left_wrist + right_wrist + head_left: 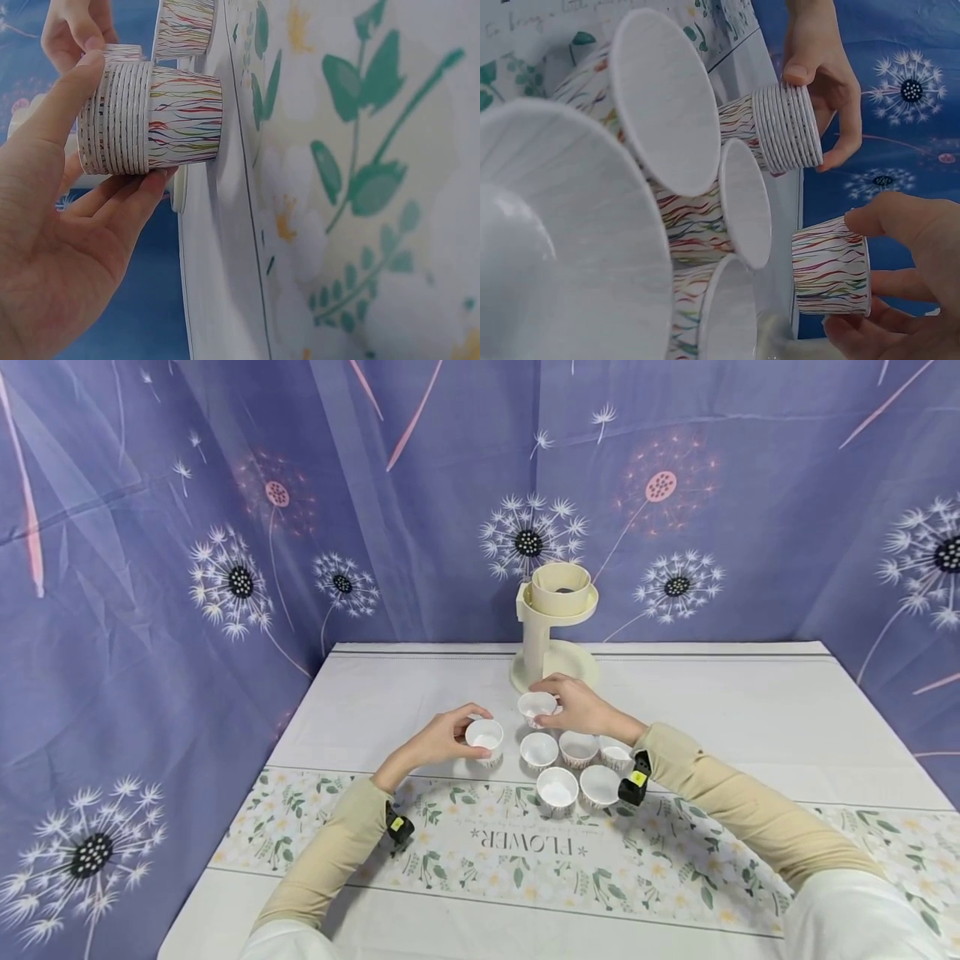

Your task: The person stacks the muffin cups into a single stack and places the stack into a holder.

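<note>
My left hand [437, 740] grips a nested stack of white paper cups [154, 116] patterned with thin coloured lines. Thumb and fingers lie on opposite sides of its rims. To its right and slightly farther back, my right hand [581, 706] holds a single paper cup [829, 271] of the same pattern by its sides near the rim. Several more paper cups [557, 788] stand upright, mouths up, in a cluster on the table just in front of the right hand. The one cup's inside [537, 705] looks bare white.
A cream stand [536, 647] with a ring-shaped holder and a round base is at the back of the table, right behind the right hand. The white tablecloth [390, 693] carries a floral band [480, 877]. Blue dandelion curtains [420, 527] enclose the back and sides.
</note>
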Demonstrator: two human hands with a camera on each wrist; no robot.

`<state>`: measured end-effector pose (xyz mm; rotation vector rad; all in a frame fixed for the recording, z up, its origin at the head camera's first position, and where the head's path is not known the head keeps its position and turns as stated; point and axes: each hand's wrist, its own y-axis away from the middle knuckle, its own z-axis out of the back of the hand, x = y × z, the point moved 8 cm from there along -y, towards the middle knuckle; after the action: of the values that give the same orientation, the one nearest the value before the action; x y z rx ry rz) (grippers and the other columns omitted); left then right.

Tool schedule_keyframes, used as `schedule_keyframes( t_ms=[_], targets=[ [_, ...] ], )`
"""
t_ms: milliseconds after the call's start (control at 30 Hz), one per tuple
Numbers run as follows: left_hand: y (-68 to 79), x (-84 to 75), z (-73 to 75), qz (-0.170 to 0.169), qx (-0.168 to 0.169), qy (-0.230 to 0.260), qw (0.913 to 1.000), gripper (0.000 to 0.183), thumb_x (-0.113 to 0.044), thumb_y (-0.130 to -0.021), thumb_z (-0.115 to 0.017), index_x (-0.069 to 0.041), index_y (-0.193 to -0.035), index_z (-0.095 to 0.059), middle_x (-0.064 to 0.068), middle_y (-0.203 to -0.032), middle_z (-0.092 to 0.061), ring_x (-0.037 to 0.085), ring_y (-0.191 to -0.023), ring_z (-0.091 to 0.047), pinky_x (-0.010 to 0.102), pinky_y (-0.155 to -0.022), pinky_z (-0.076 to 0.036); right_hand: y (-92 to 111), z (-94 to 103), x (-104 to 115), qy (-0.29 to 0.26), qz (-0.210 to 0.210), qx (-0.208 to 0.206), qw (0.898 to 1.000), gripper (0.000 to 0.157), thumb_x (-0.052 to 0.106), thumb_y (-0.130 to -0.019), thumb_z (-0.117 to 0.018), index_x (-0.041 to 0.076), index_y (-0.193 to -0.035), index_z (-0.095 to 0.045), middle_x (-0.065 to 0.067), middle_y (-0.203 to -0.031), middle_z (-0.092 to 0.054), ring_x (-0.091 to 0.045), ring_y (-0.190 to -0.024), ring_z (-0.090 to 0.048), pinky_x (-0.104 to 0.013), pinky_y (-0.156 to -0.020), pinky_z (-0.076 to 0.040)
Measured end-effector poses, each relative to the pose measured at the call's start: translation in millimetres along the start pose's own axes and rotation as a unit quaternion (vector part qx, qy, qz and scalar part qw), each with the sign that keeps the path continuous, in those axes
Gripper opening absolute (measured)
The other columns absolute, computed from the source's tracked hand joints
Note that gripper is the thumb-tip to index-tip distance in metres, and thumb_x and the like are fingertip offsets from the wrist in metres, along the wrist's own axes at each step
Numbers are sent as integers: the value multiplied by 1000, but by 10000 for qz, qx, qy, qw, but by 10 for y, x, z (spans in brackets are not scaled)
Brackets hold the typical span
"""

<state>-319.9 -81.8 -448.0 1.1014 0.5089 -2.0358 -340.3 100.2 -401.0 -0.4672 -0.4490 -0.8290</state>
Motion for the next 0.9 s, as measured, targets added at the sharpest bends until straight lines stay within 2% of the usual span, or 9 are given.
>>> schedule_keyframes(
  t_ms=[67, 333, 667, 800, 900],
  targets=[
    [-27, 93, -7, 13, -39, -10, 10000, 59, -12, -83, -77, -6, -135, -49, 23, -109, -68, 26, -87, -66, 23, -70, -56, -9, -10, 13, -15, 6, 14, 10000, 51, 16, -82, -75, -4, -126, -60, -22, -125, -60, -34, -111, -59, -39, -80, -59],
    [-38, 123, 12, 115, -143, 88, 9998, 56, -17, -81, -79, -13, -130, -53, 13, -110, -69, 18, -92, -67, 24, -76, -58, -27, -39, 102, -325, -56, 148, 9993, 53, 21, -83, -76, -1, -128, -60, -20, -128, -59, -33, -115, -57, -41, -87, -58],
    [-49, 127, 7, 62, -140, 43, 9999, 54, -16, -81, -79, -13, -128, -54, 13, -110, -69, 17, -93, -67, 25, -77, -58, -52, -81, 167, -548, 44, 214, 9983, 53, 19, -82, -78, -1, -127, -61, -19, -127, -59, -32, -114, -58, -40, -89, -58],
    [-57, 134, 17, 59, -176, 37, 9998, 54, -16, -81, -79, -11, -129, -55, 13, -111, -68, 19, -97, -68, 25, -81, -58, -65, -88, 211, -769, 171, 214, 9967, 57, 17, -80, -79, -1, -130, -59, -19, -129, -59, -31, -111, -59, -40, -90, -58],
    [-58, 137, 19, 60, -207, 42, 9998, 54, -17, -81, -80, -10, -129, -55, 13, -113, -67, 21, -101, -68, 26, -85, -58, -77, -100, 236, -930, 294, 226, 9950, 59, 14, -80, -79, -2, -132, -56, -19, -133, -57, -33, -115, -58, -41, -92, -57]
  ],
)
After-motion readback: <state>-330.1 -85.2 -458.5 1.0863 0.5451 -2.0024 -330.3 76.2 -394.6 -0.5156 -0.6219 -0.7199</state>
